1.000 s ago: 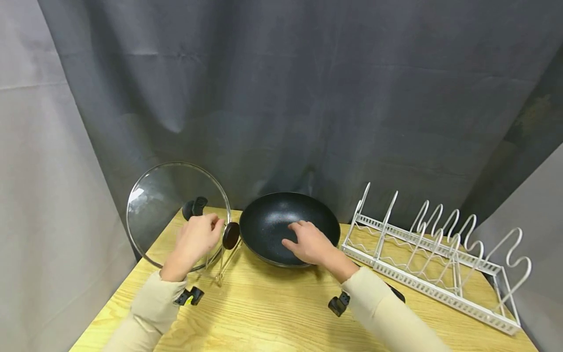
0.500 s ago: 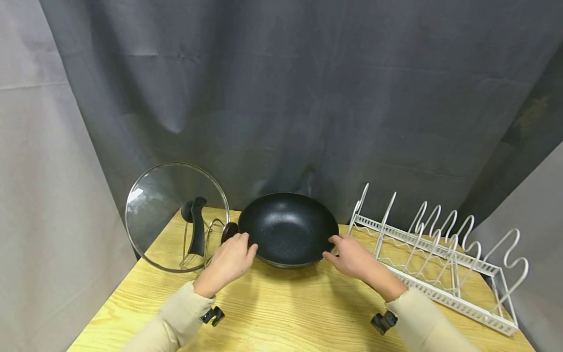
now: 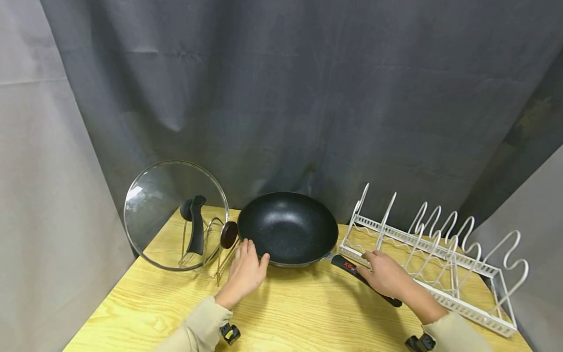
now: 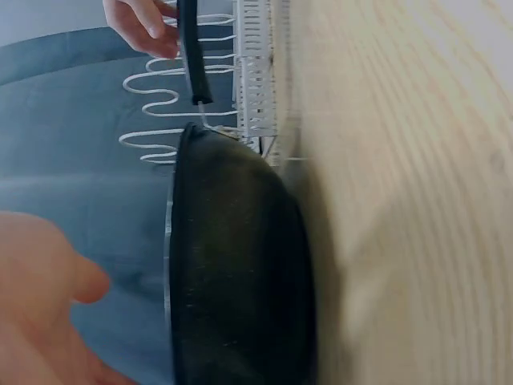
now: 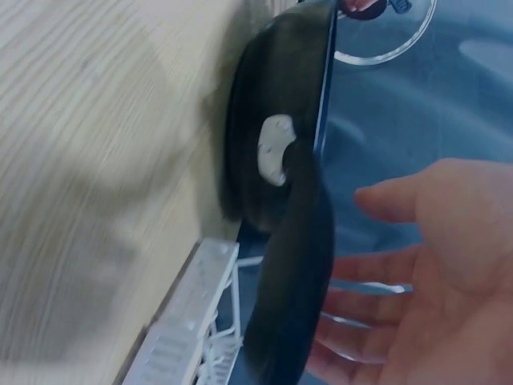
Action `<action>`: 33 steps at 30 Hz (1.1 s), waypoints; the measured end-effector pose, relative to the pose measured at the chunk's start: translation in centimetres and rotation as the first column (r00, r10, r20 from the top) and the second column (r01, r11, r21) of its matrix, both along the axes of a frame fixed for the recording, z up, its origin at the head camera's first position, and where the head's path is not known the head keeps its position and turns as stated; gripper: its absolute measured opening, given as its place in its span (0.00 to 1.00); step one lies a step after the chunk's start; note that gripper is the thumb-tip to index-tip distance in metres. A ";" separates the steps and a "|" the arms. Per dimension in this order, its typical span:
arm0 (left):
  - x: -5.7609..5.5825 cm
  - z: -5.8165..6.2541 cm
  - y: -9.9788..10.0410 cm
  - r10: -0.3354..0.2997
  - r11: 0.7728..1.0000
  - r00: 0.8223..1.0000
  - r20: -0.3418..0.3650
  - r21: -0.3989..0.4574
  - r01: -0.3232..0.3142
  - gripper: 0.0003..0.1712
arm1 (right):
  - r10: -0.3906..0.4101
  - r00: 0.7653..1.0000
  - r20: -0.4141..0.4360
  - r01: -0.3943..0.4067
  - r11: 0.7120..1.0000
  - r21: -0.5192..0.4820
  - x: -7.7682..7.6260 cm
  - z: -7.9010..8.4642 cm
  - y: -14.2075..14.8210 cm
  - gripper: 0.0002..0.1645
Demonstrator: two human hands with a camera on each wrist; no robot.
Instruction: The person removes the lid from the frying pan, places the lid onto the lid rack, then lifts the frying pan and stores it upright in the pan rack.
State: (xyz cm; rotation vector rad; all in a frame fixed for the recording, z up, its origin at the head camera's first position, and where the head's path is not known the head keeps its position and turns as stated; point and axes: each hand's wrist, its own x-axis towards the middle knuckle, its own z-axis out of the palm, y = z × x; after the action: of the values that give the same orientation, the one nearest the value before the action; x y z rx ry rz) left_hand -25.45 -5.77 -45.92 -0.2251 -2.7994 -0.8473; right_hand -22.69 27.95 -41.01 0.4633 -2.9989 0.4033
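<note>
A black frying pan (image 3: 286,230) with deep curved sides sits on the wooden table, its black handle (image 3: 345,265) pointing to the near right. My left hand (image 3: 245,271) is at the pan's near left rim with fingers extended; whether it touches the rim I cannot tell. Over the handle is my right hand (image 3: 387,274). In the right wrist view, the right hand's thumb and fingers (image 5: 369,313) are spread beside the handle, not closed round it.
Left of the pan, a glass lid (image 3: 154,210) with a black handle (image 3: 197,230) stands upright by a wire stand (image 3: 218,276). A dark brown knob (image 3: 228,234) is beside it. To the right lies a white wire rack (image 3: 466,313) with upright loops. Grey curtains (image 3: 281,98) hang behind.
My left hand has moved right from the lid to the pan's near left rim. My right hand has gone from above the pan, past its right rim, to the handle. The pan looks unmoved.
</note>
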 end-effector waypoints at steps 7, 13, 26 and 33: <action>-0.6 -0.9 0.7 0.063 0.996 0.998 -0.007 0.056 -0.063 0.39 | 0.068 0.973 0.220 -0.039 0.991 -0.130 -0.2 -0.5 2.3 0.24; -0.7 -1.3 1.3 0.077 0.994 0.997 0.008 0.083 -0.078 0.40 | 0.172 0.918 0.356 -0.090 0.967 -0.237 -0.2 -1.2 3.8 0.27; -2.0 -2.5 3.0 0.157 0.976 0.987 0.031 0.146 -0.160 0.46 | 0.417 0.731 0.539 0.024 0.775 -0.632 -0.2 -2.9 5.0 0.30; -2.4 -3.1 3.3 0.183 0.974 0.983 0.009 0.131 -0.183 0.42 | 0.413 0.735 0.539 0.020 0.780 -0.625 -0.4 -3.3 5.1 0.32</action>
State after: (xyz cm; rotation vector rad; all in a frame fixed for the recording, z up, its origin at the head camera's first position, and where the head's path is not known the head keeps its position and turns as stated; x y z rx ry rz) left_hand -27.81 -2.43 -48.98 0.0520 -2.6958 -0.9791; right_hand -23.08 33.02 -44.35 0.7063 -3.1261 1.8322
